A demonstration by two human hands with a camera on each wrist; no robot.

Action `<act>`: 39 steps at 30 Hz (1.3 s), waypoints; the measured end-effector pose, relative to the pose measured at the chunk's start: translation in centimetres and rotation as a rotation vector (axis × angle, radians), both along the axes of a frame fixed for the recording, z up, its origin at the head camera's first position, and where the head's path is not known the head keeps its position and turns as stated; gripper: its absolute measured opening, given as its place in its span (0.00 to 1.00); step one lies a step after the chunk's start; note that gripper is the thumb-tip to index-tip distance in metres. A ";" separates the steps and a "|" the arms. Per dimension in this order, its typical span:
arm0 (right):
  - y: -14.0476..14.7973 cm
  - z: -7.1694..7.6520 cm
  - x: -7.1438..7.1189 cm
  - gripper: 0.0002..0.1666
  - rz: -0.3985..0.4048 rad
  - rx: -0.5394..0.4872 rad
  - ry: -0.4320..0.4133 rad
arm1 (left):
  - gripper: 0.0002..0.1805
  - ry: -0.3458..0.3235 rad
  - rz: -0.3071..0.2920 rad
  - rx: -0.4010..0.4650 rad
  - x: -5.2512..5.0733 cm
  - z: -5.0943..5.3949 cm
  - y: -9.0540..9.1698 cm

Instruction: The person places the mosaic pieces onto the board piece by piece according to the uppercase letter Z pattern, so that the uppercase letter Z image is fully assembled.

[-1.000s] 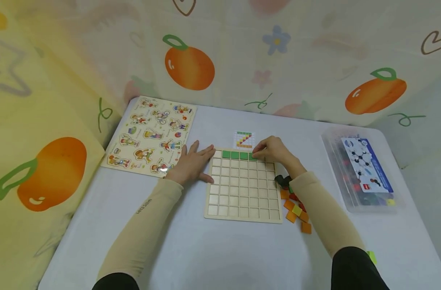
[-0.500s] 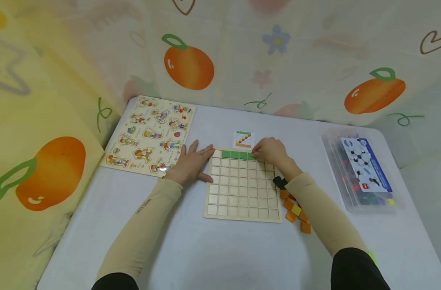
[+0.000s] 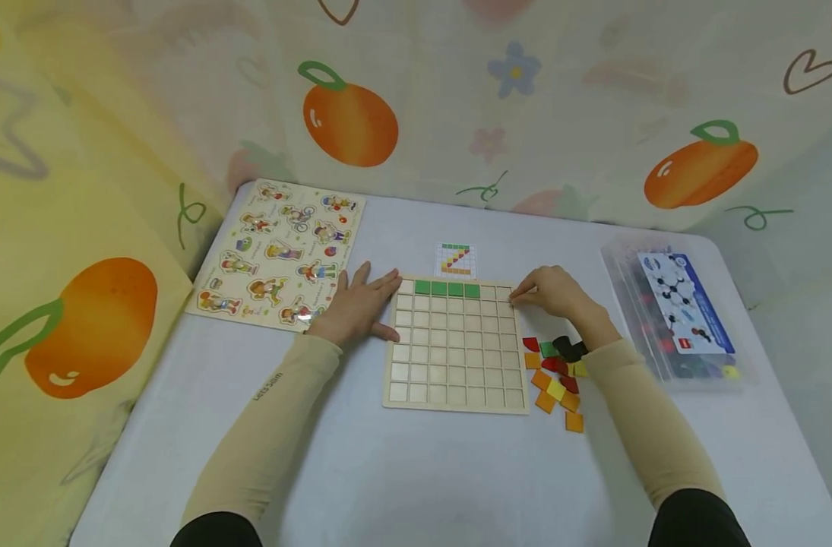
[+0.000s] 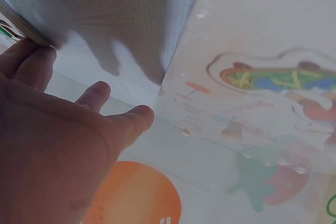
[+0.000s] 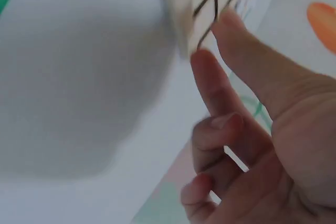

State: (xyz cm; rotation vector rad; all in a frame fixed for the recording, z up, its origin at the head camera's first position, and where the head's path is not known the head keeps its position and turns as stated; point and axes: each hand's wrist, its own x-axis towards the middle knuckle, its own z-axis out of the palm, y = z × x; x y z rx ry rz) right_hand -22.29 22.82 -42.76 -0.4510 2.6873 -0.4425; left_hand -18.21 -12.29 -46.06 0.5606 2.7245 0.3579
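Note:
A pale wooden grid board (image 3: 448,346) lies flat, with several green squares (image 3: 455,289) side by side in its top row; the row's first cell at left and its last two at right are bare. My left hand (image 3: 352,310), fingers spread, touches the board's left edge; in the left wrist view the hand (image 4: 58,124) has its fingertips against that edge. At the upper right corner my right hand (image 3: 555,292) pinches the board's edge between thumb and forefinger. The right wrist view shows this hand (image 5: 262,124) at the corner, other fingers curled, no tile visible.
Orange, yellow, red, green and black pieces (image 3: 555,390) lie right of the board. Behind it is a small pattern card (image 3: 456,260). A picture puzzle board (image 3: 279,254) lies at left, and a clear plastic box (image 3: 675,311) at right.
My right hand has moved right from the green squares to the board's right edge, uncovering the end of the top row and more loose pieces. The left hand has stayed in place.

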 end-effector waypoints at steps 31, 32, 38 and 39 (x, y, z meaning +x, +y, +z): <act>3.8 -0.1 3.9 0.09 0.059 0.103 -0.240 | 0.62 -0.013 0.012 0.024 -0.2 0.1 -0.1; 3.8 -0.2 3.9 0.09 0.063 0.104 -0.240 | 0.62 -0.015 0.013 0.023 -0.1 0.1 -0.1; 4.2 -0.5 4.3 0.08 0.056 0.063 -0.252 | 0.62 -0.016 0.002 0.011 0.0 0.0 0.1; 4.5 -0.5 4.5 0.08 0.057 0.049 -0.254 | 0.62 -0.016 -0.003 0.011 0.1 -0.1 0.2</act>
